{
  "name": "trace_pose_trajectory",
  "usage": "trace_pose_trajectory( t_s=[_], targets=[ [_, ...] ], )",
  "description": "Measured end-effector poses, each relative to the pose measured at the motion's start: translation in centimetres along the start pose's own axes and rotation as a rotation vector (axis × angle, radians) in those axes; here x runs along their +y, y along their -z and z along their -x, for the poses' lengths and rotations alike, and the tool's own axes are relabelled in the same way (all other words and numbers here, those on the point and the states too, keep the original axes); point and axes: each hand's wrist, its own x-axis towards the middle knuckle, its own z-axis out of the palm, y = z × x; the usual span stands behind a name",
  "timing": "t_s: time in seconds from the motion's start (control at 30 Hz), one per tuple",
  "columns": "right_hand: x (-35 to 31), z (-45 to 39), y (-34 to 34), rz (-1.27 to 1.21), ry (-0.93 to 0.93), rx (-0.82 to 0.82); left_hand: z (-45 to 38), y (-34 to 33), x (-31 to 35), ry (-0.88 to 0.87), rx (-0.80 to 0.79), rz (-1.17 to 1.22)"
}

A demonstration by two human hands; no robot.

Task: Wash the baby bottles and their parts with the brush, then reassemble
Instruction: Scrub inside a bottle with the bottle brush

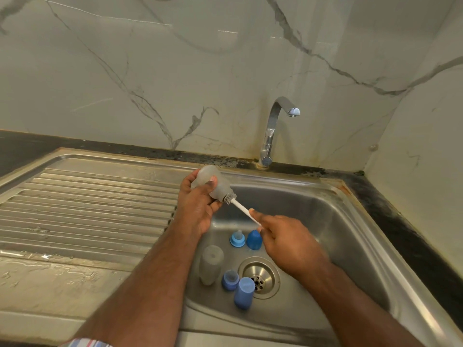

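Note:
My left hand (198,204) grips a cloudy clear baby bottle (213,182) over the sink's left rim, its mouth pointing right and down. A white-handled bottle brush (241,209) has its bristle head at the bottle's mouth. My right hand (283,236) pinches the brush's handle end. In the sink basin (325,221) a second cloudy bottle (210,264) lies near the left wall. A blue collar with its teat (237,238) and a blue cap (254,239) sit above the drain. Another blue collar (230,279) and blue cap (244,293) lie beside the drain.
A chrome tap (273,131) stands behind the basin, no water running. The ribbed steel draining board (87,201) spreads to the left, wet at the front. The drain strainer (259,276) sits mid-basin. Marble-look walls close in at the back and right.

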Motion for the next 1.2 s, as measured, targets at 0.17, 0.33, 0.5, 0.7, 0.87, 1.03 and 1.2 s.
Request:
trace_pose_trajectory(
  t_s=[0.17,0.33,0.5,0.7,0.87,1.03,1.2],
  targets=[
    [-0.5,-0.2,-0.5,0.231,0.026,-0.006,0.1,0.0,-0.2,0.005,-0.014,-0.035],
    [-0.9,-0.6,-0.1,-0.501,-0.187,-0.186,0.0,-0.1,-0.6,0.007,-0.034,-0.064],
    [-0.2,-0.6,-0.1,-0.772,-0.274,-0.210,-0.3,0.0,-0.6,0.017,-0.033,-0.055],
    [-0.5,-0.5,-0.9,-0.205,-0.072,-0.019,-0.2,0.1,-0.7,0.028,-0.058,-0.084],
    [-0.6,-1.0,-1.0,0.105,-0.007,-0.027,0.0,0.0,-0.8,0.031,-0.084,-0.092],
    [-1.3,-0.8,-0.8,-0.681,-0.215,-0.193,0.0,0.0,-0.6,0.030,-0.056,-0.052],
    [-1.0,-0.2,-0.4,-0.793,-0.249,-0.146,0.0,0.1,-0.5,0.033,-0.054,-0.027]
  ],
)
